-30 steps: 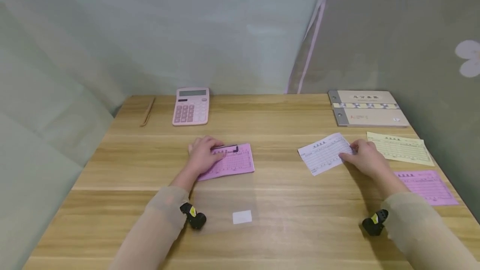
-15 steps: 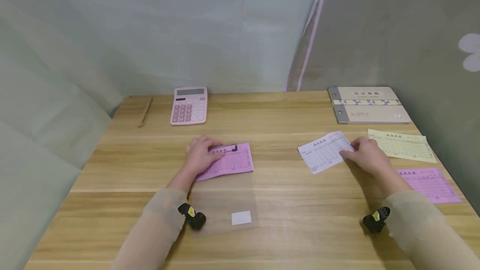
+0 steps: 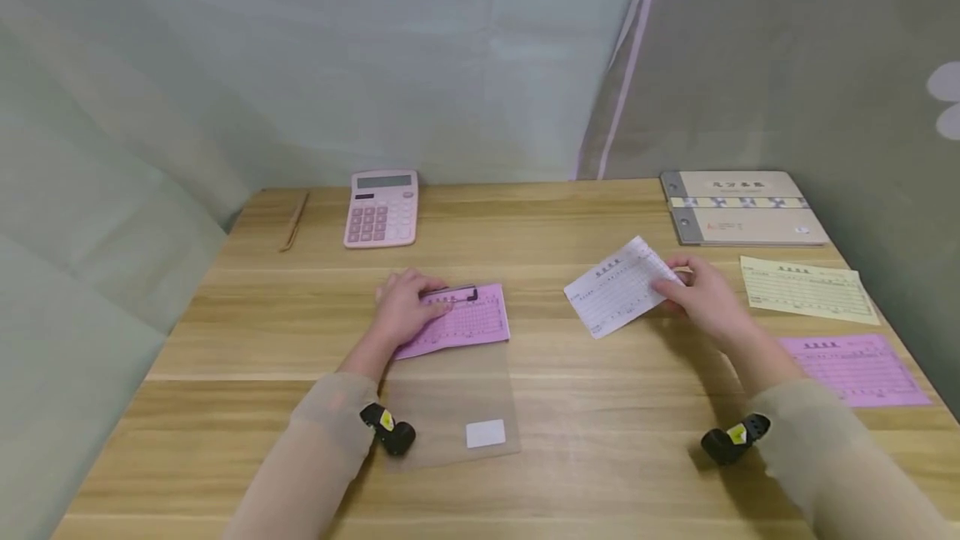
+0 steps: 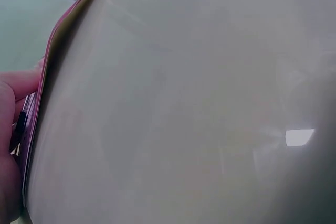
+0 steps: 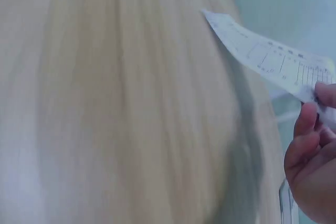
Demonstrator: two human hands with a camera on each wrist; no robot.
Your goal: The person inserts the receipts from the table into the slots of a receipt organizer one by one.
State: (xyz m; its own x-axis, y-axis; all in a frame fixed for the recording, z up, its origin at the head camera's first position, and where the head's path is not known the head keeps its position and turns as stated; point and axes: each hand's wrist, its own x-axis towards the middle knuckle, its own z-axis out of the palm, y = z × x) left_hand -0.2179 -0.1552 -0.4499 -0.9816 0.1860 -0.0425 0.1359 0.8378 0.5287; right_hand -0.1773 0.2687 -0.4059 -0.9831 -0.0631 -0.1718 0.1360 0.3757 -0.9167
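Note:
My left hand [image 3: 405, 307] grips the clip end of a clear clipboard [image 3: 450, 407], its thumb over a pink printed form [image 3: 472, 319] under the dark metal clip [image 3: 471, 294]. In the left wrist view, the form's pink edge [image 4: 50, 51] bows up from the clear board [image 4: 173, 98]. Between thumb and fingers my right hand [image 3: 701, 294] pinches a white printed form [image 3: 615, 286] by its right end. That sheet is lifted and bent in the right wrist view, its free corner pointing away from the hand [image 5: 315, 150].
Right of my right hand lie a yellow form [image 3: 810, 288] and another pink form [image 3: 855, 369]. A beige ledger book [image 3: 750, 207] rests at the back right. Further left are a pink calculator [image 3: 381, 208] and a thin brown stick [image 3: 294, 223] near the table's back edge.
My right hand has moved left and slightly up, raising the white form and carrying it toward the clipboard. My left hand stays in place on the clipboard.

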